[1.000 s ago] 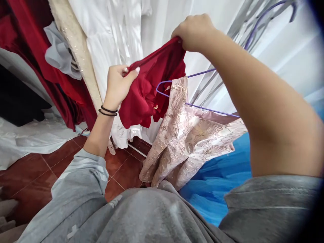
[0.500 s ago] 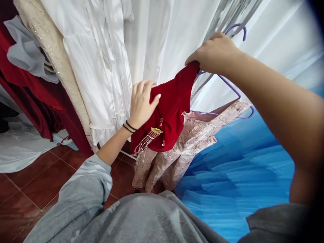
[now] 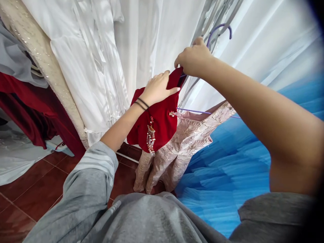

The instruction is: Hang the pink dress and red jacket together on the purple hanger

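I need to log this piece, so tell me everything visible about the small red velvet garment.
The small red velvet garment is deep red and soft-napped, hanging limp with gold beaded tassels on its front. The left hand lies over its upper part; the right hand pinches its top corner by a purple wire hanger. It overlaps a pink brocade dress.

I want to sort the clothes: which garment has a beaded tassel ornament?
The small red velvet garment under the left hand; the pink brocade garment beside it shows none.
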Available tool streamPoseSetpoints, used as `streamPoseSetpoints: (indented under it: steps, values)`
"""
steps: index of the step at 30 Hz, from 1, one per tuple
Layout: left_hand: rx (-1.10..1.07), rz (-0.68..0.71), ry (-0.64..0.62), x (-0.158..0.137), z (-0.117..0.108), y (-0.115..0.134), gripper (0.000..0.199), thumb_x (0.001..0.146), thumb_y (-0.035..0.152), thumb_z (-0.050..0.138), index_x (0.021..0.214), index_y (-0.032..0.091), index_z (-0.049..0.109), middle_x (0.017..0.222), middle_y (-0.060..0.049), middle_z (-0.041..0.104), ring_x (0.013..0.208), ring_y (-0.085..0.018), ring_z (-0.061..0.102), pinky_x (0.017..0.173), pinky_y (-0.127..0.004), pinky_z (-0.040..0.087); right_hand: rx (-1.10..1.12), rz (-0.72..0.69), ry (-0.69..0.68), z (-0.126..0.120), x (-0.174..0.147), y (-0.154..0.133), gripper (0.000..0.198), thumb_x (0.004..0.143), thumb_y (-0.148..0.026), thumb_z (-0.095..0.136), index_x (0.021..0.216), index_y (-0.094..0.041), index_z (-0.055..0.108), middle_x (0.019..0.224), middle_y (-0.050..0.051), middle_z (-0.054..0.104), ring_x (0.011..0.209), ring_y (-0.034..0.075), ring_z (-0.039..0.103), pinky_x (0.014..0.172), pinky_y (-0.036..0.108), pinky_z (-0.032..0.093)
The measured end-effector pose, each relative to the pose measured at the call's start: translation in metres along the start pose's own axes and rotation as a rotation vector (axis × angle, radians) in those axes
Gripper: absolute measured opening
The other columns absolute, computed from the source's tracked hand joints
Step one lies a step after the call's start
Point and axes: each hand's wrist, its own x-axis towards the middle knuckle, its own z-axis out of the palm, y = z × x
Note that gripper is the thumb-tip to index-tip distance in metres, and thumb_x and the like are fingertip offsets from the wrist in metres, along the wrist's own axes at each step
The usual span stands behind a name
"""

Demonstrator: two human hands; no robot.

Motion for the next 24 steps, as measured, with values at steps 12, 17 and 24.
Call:
streamPoseSetpoints:
  steps: [12,17,24]
  values:
    - [-0.057,-0.031,-0.087,0.045,0.015,0.008,0.018,0.066,0.015,0.06,0.063,0.018,0.042,0.063,-0.004,0.045,0.078,-0.022,0.057,0.066,-0.031,0.042,1.021,0.257,0.189,0.037,-0.093,0.124,0.029,0.083,-0.019,0.064,0.106,-0.003,0.071,0.089,0.008,0.069,0.076,0.007,0.062,0.084,0.031,0.052]
    - [-0.037,-0.056,0.003,0.044,0.025,0.011,0.022,0.071,0.023,0.059,0.06,0.019,0.04,0.065,-0.006,0.049,0.082,-0.023,0.057,0.067,-0.031,0.04,1.247,0.297,-0.503,0.163,-0.111,0.124,0.031,0.083,-0.007,0.061,0.112,0.0,0.067,0.096,0.016,0.072,0.074,0.008,0.067,0.072,0.023,0.05]
    - [0.018,-0.124,0.042,0.045,0.03,0.009,0.029,0.073,0.042,0.066,0.067,0.019,0.05,0.079,-0.01,0.06,0.094,-0.029,0.062,0.074,-0.034,0.045,1.706,-0.157,-0.771,0.139,-0.133,0.071,0.066,0.08,-0.03,0.072,0.14,-0.015,0.05,0.131,0.013,0.06,0.102,0.015,0.065,0.082,0.023,0.052]
